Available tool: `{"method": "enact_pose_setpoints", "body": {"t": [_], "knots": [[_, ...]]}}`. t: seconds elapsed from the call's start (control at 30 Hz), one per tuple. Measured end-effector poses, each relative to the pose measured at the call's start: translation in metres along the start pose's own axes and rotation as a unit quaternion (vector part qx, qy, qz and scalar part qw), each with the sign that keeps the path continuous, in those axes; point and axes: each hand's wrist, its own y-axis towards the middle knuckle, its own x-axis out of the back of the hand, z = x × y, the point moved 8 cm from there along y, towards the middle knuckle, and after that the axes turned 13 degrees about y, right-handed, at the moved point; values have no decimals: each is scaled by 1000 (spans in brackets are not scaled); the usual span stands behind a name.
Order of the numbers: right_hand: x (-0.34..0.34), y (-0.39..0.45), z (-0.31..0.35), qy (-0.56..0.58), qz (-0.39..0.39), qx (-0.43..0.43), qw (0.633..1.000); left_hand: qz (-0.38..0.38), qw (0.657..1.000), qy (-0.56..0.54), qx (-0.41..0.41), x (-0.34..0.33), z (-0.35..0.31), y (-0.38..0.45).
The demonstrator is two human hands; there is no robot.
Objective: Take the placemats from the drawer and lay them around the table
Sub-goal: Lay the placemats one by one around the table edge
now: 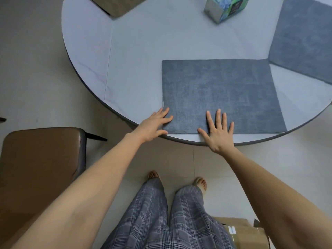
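Grey placemat [221, 94] flat on the round white bench [136, 51], long near edge just inside the bench rim, directly ahead of both hands. Left hand [154, 125] spread open at the near left corner of this mat, fingers [166, 112] lying across the corner, thumb on the bare bench just below the mat edge; nothing gripped. Right hand [218, 133] also open and flat, fingers fanned out, pressing on the near edge of the same mat a little right of the left hand, heel of the palm on the white strip of bench between mat and rim; nothing held.

Second grey placemat [303, 38] up and to the right of the right hand, turned at an angle, its near corner close to the far right corner of the first mat; touching or not, cannot tell. Brown placemat [116, 4] far beyond the left hand, at the top of the bench, cut off by the frame edge. Tissue box [224, 8] with a blue and green print beyond the right hand, near the middle of the bench, apart from all mats.

Brown padded chair [43, 159] below and to the left of the left hand, beside the bench on the pale tiled floor [32, 69]. Checked trousers [161, 212] and bare feet under the arms. Cardboard box [246, 232] on the floor under the right forearm.
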Motion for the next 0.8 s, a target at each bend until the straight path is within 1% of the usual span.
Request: {"method": "enact_pose_setpoints", "body": {"t": [0.1, 0.2, 0.3, 0.37, 0.4, 0.47, 0.5, 0.57, 0.63, 0.7, 0.8], "knots": [[-1, 1, -2, -7, 9, -5, 1000, -27, 999, 22, 2, 2, -4, -5], [-2, 2, -2, -8, 13, -6, 1000, -34, 998, 47, 4, 0, -7, -8], [-2, 1, -1, -7, 13, -7, 1000, -71, 995, 67, 37, 23, -5, -2], [1, 0, 0, -10, -3, -3, 1000, -88, 987, 133, 27, 39, -17, 10], [2, 0, 1, -17, -16, 0, 1000, -86, 984, 152, 13, 42, -26, 16], [6, -1, 2, -41, -43, 5, 998, -56, 987, 151, 5, 37, -41, 30], [9, 0, 3, -52, -60, 9, 997, -42, 989, 144, 19, 33, -47, 38], [22, 3, 8, -67, -108, 30, 991, -35, 989, 124, 77, 32, -53, 48], [35, 13, 16, -63, -146, 55, 986, -30, 982, 149, 113, 35, -59, 56], [36, 31, 22, -54, -141, 86, 985, -20, 975, 183, 122, 33, -61, 62], [26, 53, 23, -35, -92, 130, 987, 4, 974, 178, 137, 30, -61, 73]]}}
